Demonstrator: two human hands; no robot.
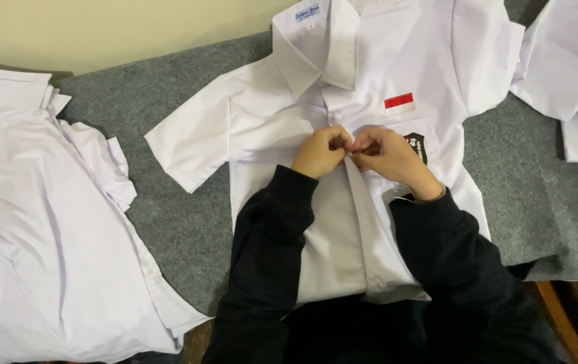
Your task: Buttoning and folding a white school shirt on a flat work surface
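While the white shirt (370,74) lies flat on grey felt (188,222), the left hand (321,152) and right hand (391,156) pinch its front placket with curled fingers.

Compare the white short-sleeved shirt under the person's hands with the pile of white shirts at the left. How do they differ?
The white short-sleeved shirt lies spread flat with its collar up; the pile of white shirts is rumpled and stacked. The spread shirt shows a red-and-white chest patch; the pile shows none. Both hands, left and right, pinch the spread shirt's front; nobody touches the pile. Both rest on the grey felt mat.
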